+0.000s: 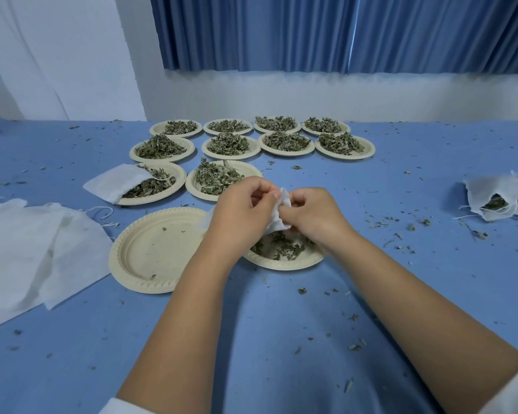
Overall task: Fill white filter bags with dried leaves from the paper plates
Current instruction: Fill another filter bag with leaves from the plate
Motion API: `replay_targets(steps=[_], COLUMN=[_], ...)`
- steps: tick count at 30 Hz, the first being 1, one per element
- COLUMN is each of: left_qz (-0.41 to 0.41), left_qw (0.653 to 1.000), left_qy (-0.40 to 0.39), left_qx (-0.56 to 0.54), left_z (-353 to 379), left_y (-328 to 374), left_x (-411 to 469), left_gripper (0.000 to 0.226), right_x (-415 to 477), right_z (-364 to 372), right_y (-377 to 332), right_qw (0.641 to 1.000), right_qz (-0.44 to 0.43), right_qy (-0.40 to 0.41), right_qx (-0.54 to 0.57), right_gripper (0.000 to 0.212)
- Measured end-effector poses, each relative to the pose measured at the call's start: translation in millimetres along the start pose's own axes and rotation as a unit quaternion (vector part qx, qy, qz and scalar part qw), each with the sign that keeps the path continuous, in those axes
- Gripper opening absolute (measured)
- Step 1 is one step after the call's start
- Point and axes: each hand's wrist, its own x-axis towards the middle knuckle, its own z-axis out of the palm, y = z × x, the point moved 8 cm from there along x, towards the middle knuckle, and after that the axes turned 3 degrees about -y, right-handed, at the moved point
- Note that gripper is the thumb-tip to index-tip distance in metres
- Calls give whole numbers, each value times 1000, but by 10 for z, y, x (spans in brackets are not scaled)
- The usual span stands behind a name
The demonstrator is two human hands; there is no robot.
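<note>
Both hands meet over a paper plate [284,264] that carries a thin layer of dried leaves [281,248]. Between them is a white filter bag [278,213]. My left hand [241,209] pinches its left edge and my right hand [310,212] pinches its right edge; most of the bag is hidden by the fingers. Just left of this plate lies a nearly bare paper plate [132,252] with a few leaf crumbs.
Several plates heaped with leaves [286,141] stand in rows at the back. One plate at the left [174,186] has a white bag [117,182] lying partly on it. Flat bags [33,243] are stacked at the left; filled bags [497,200] sit at the right. Leaf bits litter the blue table.
</note>
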Motion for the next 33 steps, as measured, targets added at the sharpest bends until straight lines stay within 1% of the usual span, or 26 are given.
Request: replay_targets(steps=[3, 5, 7, 10, 15, 17, 18, 21, 23, 25, 27, 29, 31, 33], left_qz=[-3, -6, -8, -7, -2, 0, 2, 12, 17, 19, 19, 16, 12, 15], left_qw=[998, 997, 997, 999, 999, 1000, 1000, 1000, 1000, 1000, 999, 998, 998, 999], left_qy=[54, 74, 76, 54, 32, 26, 20, -2, -13, -18, -30, -49, -58, -38], left_qx=[-10, -15, -14, -7, 3, 0, 0, 9, 7, -5, -18, -25, -22, -15], left_z=[-145, -210, -229, -179, -134, -127, -114, -60, -40, -38, -11, 41, 76, 53], left_y=[-28, -47, -53, -40, -28, -18, -6, 38, 59, 76, 86, 88, 84, 85], left_x=[15, 20, 23, 26, 16, 8, 4, -11, -15, -17, -28, -45, -51, -44], left_gripper=[10, 9, 10, 11, 11, 11, 11, 11, 11, 11, 11, 10, 12, 13], right_x=[-6, -9, -11, -13, 0, 13, 16, 4, 6, 31, 66, 88, 107, 124], right_z=[60, 68, 47, 20, 21, 61, 106, 245, 273, 261, 240, 221, 181, 158], right_y=[-34, -31, -1, 2, 26, 68, 100, 204, 218, 213, 217, 229, 254, 259], right_qw=[994, 987, 989, 997, 998, 996, 993, 971, 958, 957, 964, 975, 988, 994], right_qz=[21, 43, 58, 49, 41, 52, 65, 130, 147, 139, 123, 115, 112, 104], right_qy=[-61, -95, -93, -57, -37, -54, -76, -143, -150, -133, -112, -85, -46, -20], right_qx=[88, 123, 96, 27, 26, 41, 58, 144, 198, 215, 207, 172, 91, 26], right_gripper=[9, 2, 6, 10, 8, 5, 6, 14, 13, 10, 10, 14, 11, 13])
